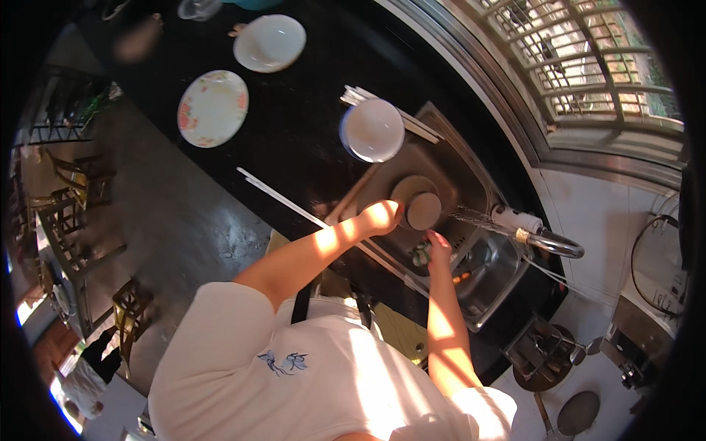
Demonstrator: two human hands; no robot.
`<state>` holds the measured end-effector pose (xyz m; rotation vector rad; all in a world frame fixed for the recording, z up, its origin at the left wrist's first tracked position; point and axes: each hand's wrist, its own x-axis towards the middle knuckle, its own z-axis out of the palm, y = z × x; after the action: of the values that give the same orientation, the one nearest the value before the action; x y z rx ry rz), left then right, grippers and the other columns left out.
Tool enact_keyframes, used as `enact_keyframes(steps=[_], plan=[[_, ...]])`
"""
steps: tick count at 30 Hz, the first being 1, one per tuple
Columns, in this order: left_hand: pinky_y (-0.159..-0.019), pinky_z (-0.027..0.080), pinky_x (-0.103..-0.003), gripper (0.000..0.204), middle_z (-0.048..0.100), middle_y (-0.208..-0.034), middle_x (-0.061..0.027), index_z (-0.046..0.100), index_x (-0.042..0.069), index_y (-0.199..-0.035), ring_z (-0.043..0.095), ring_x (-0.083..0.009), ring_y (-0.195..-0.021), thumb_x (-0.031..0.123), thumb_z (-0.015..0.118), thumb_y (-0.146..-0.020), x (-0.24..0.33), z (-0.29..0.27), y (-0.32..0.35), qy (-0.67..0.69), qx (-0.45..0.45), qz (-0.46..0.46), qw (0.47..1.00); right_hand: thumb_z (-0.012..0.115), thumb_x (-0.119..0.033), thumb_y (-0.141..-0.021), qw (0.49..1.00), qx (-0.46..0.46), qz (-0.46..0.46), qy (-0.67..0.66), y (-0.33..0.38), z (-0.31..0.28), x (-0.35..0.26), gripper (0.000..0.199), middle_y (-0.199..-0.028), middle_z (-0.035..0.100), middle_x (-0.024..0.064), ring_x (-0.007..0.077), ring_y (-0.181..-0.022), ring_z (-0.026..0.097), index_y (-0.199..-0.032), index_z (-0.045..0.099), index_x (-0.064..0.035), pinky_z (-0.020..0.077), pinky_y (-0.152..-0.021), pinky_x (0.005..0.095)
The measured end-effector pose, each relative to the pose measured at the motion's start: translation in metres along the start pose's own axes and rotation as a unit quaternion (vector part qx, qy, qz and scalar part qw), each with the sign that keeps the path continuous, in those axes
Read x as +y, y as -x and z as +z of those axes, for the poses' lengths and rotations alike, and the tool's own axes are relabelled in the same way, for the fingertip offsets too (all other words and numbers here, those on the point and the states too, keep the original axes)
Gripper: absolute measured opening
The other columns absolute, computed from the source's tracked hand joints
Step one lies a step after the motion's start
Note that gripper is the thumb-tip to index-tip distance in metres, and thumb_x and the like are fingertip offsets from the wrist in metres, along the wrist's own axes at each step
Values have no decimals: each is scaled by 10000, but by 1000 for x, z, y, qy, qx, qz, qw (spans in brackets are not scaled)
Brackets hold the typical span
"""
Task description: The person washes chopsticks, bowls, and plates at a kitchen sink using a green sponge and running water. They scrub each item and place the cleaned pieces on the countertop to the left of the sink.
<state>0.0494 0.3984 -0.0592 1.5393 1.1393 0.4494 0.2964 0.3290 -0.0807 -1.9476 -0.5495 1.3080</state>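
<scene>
Both hands are in the sink: the left hand is wrapped around the rim of a round brownish bowl held over the basin, and the right hand sits just below it with fingers curled, touching something small and greenish, maybe a scrubber, can't tell for sure. Going big to small: the black table runs the whole length, the steel sink is set into it, then the faucet spraying water toward the bowl. My take on doing this bit well: keep a firm grip on the rim, tilt the bowl into the stream so water runs off into the basin instead of splashing over the edge, and work the inside with the other hand. On the table there's a flowered plate, a white plate, and a white bowl sitting on some chopsticks by the sink edge, plus a long pair of chopsticks lying loose. Room-wise: dark floor, chairs off to the left, barred window with strong sun.
</scene>
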Motion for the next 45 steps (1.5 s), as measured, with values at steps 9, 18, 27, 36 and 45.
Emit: enact_keyframes(steps=[9,18,27,36,45], plan=[[-790,465,-354,250,574,-988,-118,595,60,-1038,575,-248,-917,90,605,-791,-27,-295,145,-72,346,-23,935,676,-128,-823,988,-134,-42,72,96,180,-149,163,-736,633,35,89,-657,568,-927,683,-2,441,-593,217],[-718,482,-440,425,622,-829,-181,441,28,-1201,621,-383,-805,240,550,-849,-143,-430,179,-57,341,-241,907,636,-363,-841,955,-224,-58,187,104,425,-213,372,-620,611,54,114,-537,527,-877,673,6,400,-527,245],[-650,513,-372,200,631,-775,-159,536,1,-996,644,-271,-707,127,539,-841,-159,-446,175,182,153,-198,951,716,-358,-738,866,-347,-62,354,104,467,-214,449,-755,661,79,125,-649,579,-943,673,38,456,-615,272],[-618,578,-302,180,586,-757,-63,475,-6,-1057,620,-124,-653,23,514,-883,-45,-387,143,239,-101,-153,953,683,-306,-772,913,-211,-34,349,161,309,-183,349,-759,605,7,96,-681,497,-916,652,10,394,-613,251],[-663,576,-333,240,574,-959,-98,446,24,-1188,620,-183,-828,82,400,-960,55,-188,83,288,-231,-169,914,690,-237,-780,982,-164,30,90,172,88,-111,432,-992,648,70,110,-880,566,-1072,613,72,445,-784,261]])
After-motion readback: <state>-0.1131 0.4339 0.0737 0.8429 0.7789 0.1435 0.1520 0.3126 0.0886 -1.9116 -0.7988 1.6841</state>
